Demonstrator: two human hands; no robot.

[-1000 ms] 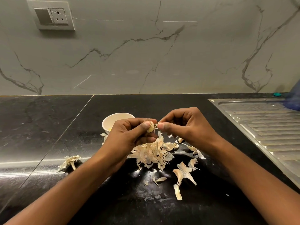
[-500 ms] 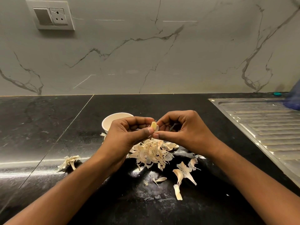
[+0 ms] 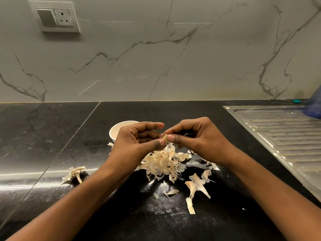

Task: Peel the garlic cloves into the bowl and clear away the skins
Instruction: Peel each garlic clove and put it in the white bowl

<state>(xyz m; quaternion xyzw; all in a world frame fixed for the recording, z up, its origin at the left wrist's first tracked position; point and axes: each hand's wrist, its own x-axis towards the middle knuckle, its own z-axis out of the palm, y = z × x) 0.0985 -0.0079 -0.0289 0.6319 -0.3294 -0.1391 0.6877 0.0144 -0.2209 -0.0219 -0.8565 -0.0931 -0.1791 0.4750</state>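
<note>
The garlic clove (image 3: 165, 137) is pinched between thumb and forefinger tips of both hands, in the air just above the pile of skins (image 3: 161, 163), so torn pieces can fall onto it. The left hand (image 3: 137, 141) curls its fingers to steady the clove; the right hand (image 3: 196, 136) nips at the skin, I think to pull a strip away. The white bowl (image 3: 119, 126) stands just behind the left hand, near enough for dropping the clean clove. Loose skins (image 3: 192, 186) lie scattered on the black counter (image 3: 43, 136)

The left hand (image 3: 137, 141) hides part of the bowl (image 3: 119, 129). Fingers (image 3: 171, 138) cover most of the garlic clove (image 3: 165, 137). A blurred blue object (image 3: 314, 105) is cut off far right.
</note>
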